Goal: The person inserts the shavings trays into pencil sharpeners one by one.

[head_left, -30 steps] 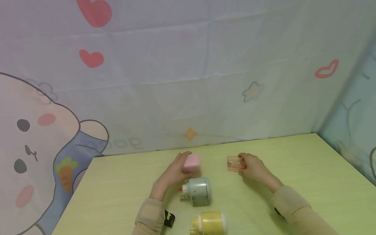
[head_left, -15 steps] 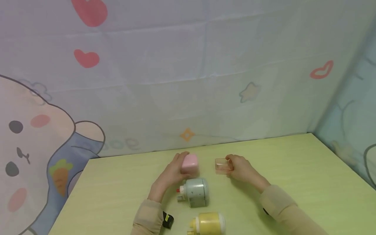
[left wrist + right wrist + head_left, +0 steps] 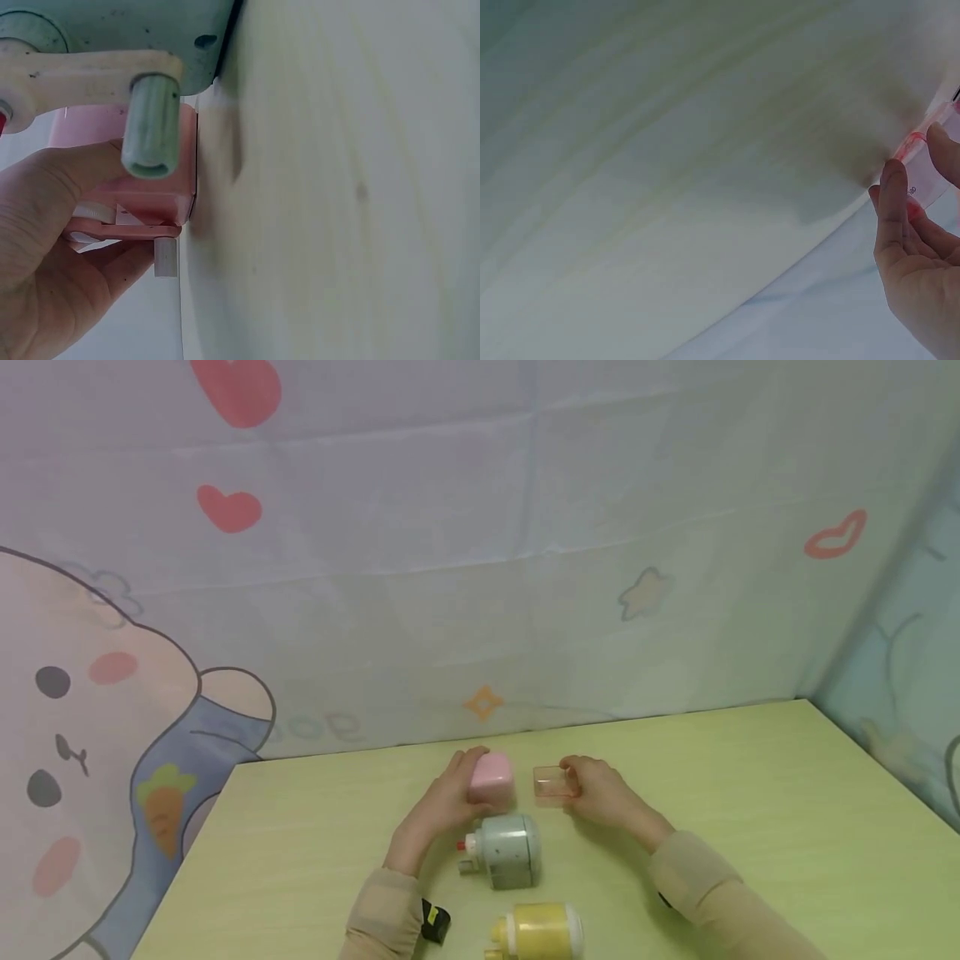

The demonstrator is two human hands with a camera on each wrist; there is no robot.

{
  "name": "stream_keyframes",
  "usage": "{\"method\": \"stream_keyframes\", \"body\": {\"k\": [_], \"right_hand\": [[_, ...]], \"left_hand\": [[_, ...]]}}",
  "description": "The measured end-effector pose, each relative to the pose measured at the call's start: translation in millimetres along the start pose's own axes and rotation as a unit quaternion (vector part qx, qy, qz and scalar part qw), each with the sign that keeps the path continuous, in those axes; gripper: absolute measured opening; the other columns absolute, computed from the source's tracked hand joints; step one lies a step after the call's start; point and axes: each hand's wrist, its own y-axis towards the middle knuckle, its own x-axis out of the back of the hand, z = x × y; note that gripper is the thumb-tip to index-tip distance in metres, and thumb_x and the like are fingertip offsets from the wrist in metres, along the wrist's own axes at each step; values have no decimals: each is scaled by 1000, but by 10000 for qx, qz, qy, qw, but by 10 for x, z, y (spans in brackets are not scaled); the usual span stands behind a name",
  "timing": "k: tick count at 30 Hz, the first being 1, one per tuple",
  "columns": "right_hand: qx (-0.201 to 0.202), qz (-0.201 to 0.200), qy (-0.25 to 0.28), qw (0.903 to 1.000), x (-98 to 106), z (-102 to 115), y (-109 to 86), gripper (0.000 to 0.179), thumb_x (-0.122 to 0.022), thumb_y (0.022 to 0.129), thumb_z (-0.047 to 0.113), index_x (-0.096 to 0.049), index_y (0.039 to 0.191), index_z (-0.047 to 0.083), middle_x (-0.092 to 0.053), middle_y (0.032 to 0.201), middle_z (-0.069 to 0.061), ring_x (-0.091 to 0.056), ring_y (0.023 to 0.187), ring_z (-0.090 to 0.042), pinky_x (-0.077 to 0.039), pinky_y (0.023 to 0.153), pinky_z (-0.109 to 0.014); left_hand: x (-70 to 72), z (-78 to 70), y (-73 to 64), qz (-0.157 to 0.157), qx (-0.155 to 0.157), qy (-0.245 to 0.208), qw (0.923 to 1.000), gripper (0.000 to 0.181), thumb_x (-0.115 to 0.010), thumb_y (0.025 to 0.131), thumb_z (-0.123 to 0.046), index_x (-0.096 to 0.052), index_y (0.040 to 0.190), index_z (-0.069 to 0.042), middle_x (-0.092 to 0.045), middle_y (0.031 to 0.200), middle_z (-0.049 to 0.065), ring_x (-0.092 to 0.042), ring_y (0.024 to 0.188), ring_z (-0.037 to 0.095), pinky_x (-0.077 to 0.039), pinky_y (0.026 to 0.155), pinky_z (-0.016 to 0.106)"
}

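My left hand grips a pink crank pencil sharpener at the table's back. In the left wrist view, its thumb lies along the body and the fingers are behind the pink crank. To the right, my right hand pinches a clear, pink-tinted drawer between thumb and fingers. A small gap separates the drawer from the pink sharpener. The right wrist view shows the drawer only partly, at its edge. Just in front of the pink sharpener lies a grey-green crank sharpener.
A yellow crank sharpener lies nearer the front edge of the view. Beside the left sleeve is a small black item with a yellow mark. The pale green table ends at a printed cloth backdrop.
My right hand has moved left with the clear drawer, closing most of the distance to the pink sharpener. The left hand and the pink sharpener have stayed in place.
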Motion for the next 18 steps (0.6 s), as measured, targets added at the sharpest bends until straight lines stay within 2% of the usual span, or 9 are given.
{"method": "stream_keyframes", "body": {"k": [9,18], "right_hand": [[108,32,1,9999,-62,103,47,47,-76,69,0,-59,112,-9,-66,94,-16,-60,85,-27,-52,80,-46],[347,104,52,9993,-164,203,128,45,-78,71,2,-60,111,-9,-68,98,-19,-64,91,-31,-54,80,-46]], "left_hand": [[-2,8,3,-6,-51,85,10000,82,-78,78,-14,-33,146,-18,-49,125,9,-57,105,27,-51,89,44],[1,10,-13,-2,-73,47,10000,81,-78,79,-15,-32,146,-18,-48,126,9,-56,107,27,-51,92,45]]}}
